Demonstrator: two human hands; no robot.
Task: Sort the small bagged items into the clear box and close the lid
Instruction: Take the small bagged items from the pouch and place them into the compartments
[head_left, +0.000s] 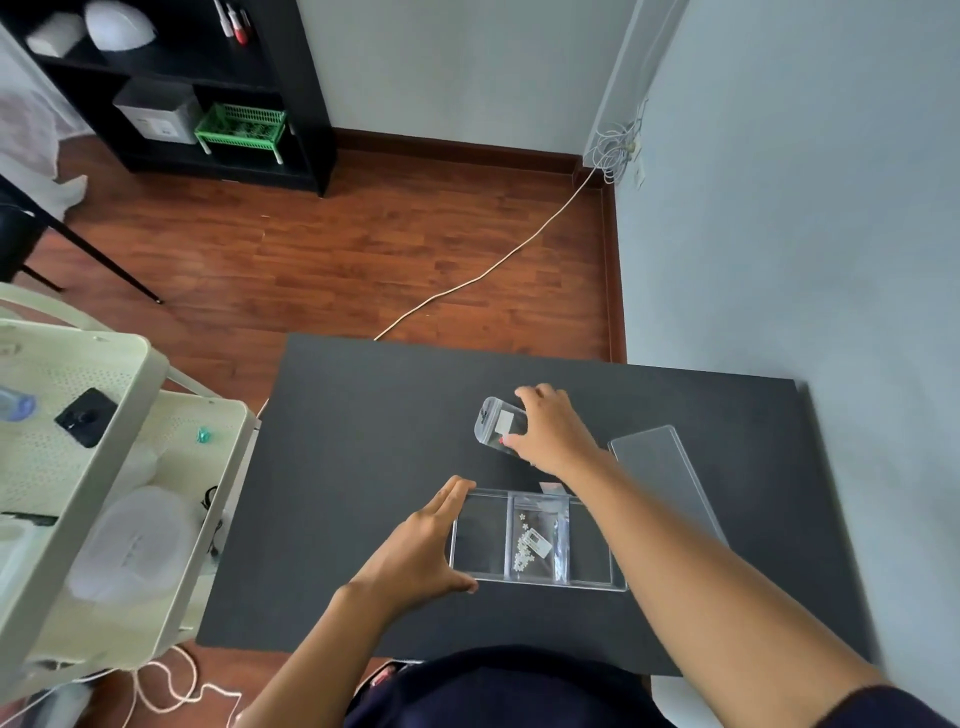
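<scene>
On table: two bags, right hand gripping one; left hand open against box

Open clear box, one bag inside

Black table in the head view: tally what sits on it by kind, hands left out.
Small clear bags: 2, one in the clear box's middle compartment, one under the right hand
Clear box: 1
Clear lid: 1
Total: 4
</scene>
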